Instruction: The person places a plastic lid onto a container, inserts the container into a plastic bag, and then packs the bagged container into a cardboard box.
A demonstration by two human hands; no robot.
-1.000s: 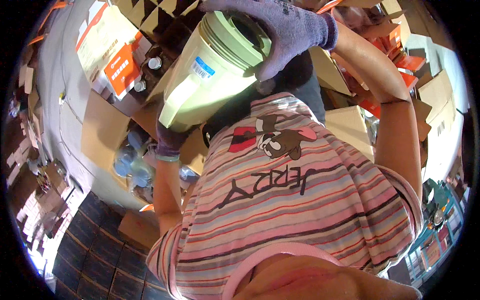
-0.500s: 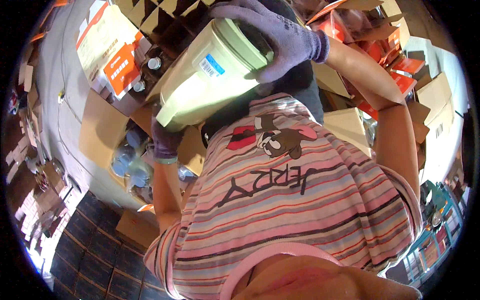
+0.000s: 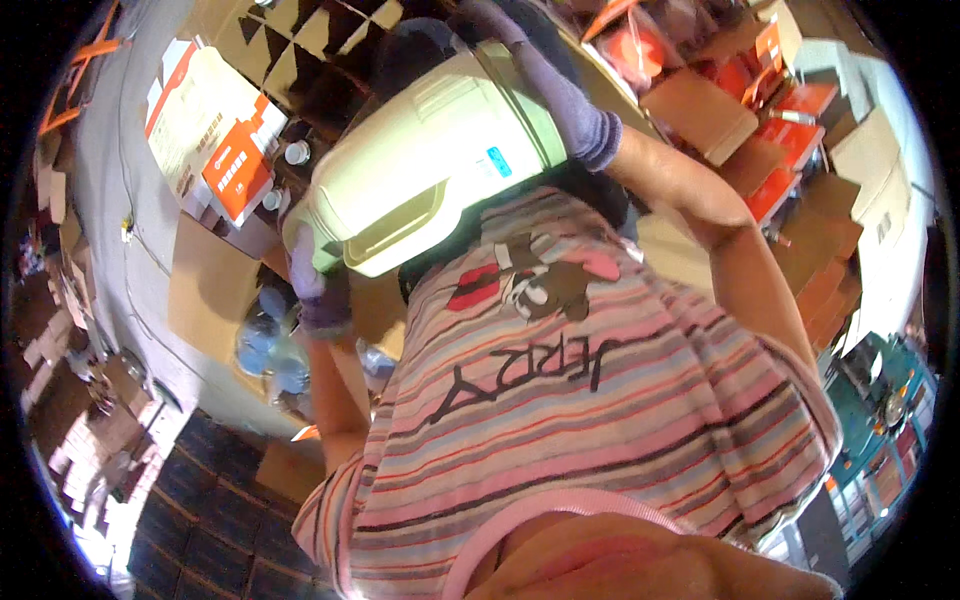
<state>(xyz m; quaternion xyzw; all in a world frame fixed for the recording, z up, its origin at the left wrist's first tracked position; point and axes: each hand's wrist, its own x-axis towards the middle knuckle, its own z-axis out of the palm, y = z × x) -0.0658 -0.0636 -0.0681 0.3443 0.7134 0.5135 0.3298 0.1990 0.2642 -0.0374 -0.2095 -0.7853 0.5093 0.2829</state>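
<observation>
Pale-green jug (image 3: 415,155), gloved fingers (image 3: 297,232) holding both ends (little room: carton (image 3: 212,285) edge near left hand (image 3: 318,285)).

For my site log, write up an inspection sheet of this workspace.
Surface: grey ground visible at left; no tabletop seen.
Job's things: pale green jug with handle and blue label, held tilted between both hands.
Clutter: divided carton above; white-and-orange box and white-capped bottle left of the jug; orange packaging and opened cardboard at right.
Hands: gloved left hand at the jug's left end; gloved right hand at its right end.
Cables: thin dark line on the ground, possibly a cord.
Surroundings: rows of dark boxes lower left.
</observation>
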